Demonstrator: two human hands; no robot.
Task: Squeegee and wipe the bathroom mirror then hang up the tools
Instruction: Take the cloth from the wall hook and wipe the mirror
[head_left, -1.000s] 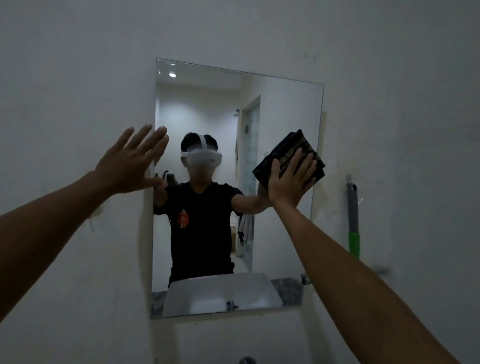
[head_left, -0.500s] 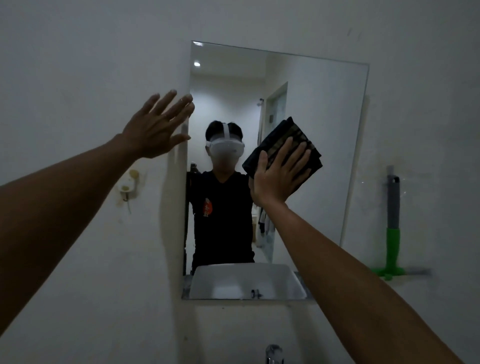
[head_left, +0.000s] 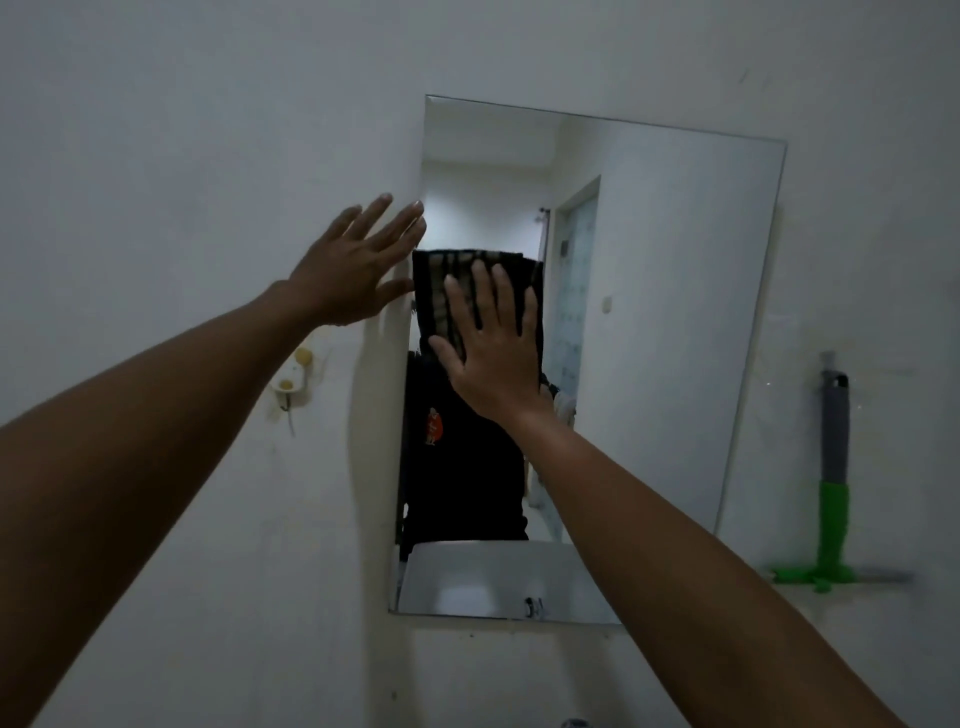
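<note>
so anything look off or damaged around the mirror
Nothing stands out. The mirror looks intact, the right hand presses the dark cloth flat on the glass, the left hand rests open on the wall, and the squeegee hangs beside it.

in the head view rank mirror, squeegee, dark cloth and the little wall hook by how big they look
1. mirror, by far the largest.
2. squeegee hanging on the wall, long but thin.
3. dark cloth, partly hidden under the right hand, so its rank against the squeegee is unsure.
4. wall hook, smallest.
</note>
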